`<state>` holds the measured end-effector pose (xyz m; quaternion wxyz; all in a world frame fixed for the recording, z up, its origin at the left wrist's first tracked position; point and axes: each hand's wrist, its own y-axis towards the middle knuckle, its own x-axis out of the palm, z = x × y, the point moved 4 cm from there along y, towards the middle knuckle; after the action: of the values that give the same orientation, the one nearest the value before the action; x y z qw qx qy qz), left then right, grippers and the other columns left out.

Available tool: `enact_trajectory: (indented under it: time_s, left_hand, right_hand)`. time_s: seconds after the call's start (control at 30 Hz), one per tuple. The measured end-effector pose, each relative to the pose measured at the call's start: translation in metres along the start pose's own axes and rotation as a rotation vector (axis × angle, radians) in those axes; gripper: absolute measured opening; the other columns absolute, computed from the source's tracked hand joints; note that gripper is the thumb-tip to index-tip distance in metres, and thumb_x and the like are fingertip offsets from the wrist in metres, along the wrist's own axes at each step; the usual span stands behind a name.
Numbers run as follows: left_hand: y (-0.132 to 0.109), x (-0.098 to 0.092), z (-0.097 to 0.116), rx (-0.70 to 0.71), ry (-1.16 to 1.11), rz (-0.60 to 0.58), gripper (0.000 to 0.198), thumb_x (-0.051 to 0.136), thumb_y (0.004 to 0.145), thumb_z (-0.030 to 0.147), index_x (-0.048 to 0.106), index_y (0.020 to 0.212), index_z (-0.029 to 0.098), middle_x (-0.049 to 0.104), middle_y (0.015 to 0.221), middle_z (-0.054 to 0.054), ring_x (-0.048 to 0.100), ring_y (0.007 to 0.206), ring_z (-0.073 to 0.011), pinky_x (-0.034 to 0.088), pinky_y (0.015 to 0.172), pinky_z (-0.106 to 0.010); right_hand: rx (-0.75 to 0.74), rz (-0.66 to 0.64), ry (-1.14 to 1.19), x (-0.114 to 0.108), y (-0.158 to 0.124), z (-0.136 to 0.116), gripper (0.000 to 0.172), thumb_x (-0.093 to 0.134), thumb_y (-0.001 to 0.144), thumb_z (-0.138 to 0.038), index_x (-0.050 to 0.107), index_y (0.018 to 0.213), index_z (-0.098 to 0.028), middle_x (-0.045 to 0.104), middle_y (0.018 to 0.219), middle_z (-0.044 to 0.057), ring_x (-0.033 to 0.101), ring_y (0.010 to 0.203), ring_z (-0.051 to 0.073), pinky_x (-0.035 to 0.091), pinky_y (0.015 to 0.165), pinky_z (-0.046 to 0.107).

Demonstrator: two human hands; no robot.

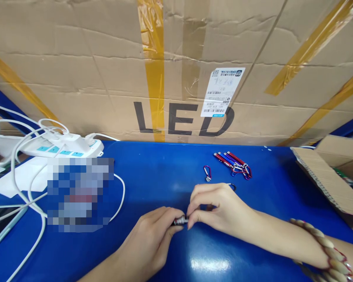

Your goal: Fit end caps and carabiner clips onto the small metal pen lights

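Note:
Near the middle of the blue table point(153, 172), my left hand point(153, 237) pinches a small dark cylindrical piece point(179, 221) with a silvery end. The fingertips of my right hand point(216, 207) are closed at that silvery end; what they grip there is too small to make out. Just behind my right hand, part of a dark ring point(232, 187) shows. Farther back lie a red carabiner clip point(207, 173) and a bunch of red and blue metal tubes point(230, 159) with clips attached.
A large cardboard box point(111, 70) marked LED stands along the back. On the left are a white power strip point(67, 145), looping white cables point(124, 192) and a blurred-out object point(79, 192). An open carton point(320, 176) sits at the right.

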<state>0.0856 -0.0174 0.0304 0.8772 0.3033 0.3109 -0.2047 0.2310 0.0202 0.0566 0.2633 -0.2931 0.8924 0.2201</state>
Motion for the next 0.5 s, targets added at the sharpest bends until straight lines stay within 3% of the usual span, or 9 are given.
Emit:
enact_trajectory:
  time_s: [0.13, 0.23, 0.33, 0.5]
  left_hand:
    - [-0.003, 0.006, -0.002, -0.001, 0.071, -0.045, 0.017, 0.038, 0.089, 0.007, 0.051, 0.088, 0.018, 0.062, 0.073, -0.001, 0.059, 0.06, -0.0144, 0.046, 0.056, -0.023]
    - [-0.006, 0.009, -0.003, 0.046, 0.146, -0.003, 0.019, 0.036, 0.09, 0.007, 0.045, 0.08, 0.019, 0.058, 0.067, 0.0, 0.054, 0.054, -0.014, 0.043, 0.05, -0.023]
    - [-0.007, 0.009, -0.001, 0.124, 0.234, 0.031, 0.021, 0.034, 0.09, 0.005, 0.045, 0.078, 0.019, 0.054, 0.062, 0.0, 0.049, 0.051, -0.0144, 0.041, 0.048, -0.024]
    - [-0.008, 0.008, 0.001, 0.199, 0.318, 0.034, 0.022, 0.034, 0.089, 0.002, 0.05, 0.087, 0.016, 0.053, 0.061, -0.001, 0.046, 0.05, -0.0148, 0.04, 0.046, -0.024]
  right_hand:
    - [-0.049, -0.098, -0.027, 0.005, -0.003, 0.001, 0.021, 0.058, 0.085, -0.023, 0.071, 0.07, -0.015, 0.063, 0.071, 0.003, 0.059, 0.064, 0.01, 0.048, 0.059, 0.02]
    - [-0.019, -0.05, 0.006, 0.008, -0.005, 0.001, 0.02, 0.057, 0.083, -0.018, 0.07, 0.068, -0.014, 0.06, 0.067, 0.003, 0.057, 0.06, 0.01, 0.047, 0.055, 0.02]
    - [0.191, -0.026, 0.158, 0.013, -0.006, 0.006, 0.021, 0.065, 0.077, -0.026, 0.066, 0.062, -0.013, 0.055, 0.064, 0.0, 0.055, 0.052, 0.008, 0.047, 0.047, 0.019]
    - [0.615, -0.074, 0.548, 0.024, -0.01, 0.015, 0.037, 0.079, 0.058, -0.041, 0.059, 0.055, -0.01, 0.05, 0.063, -0.004, 0.056, 0.042, 0.005, 0.049, 0.04, 0.016]
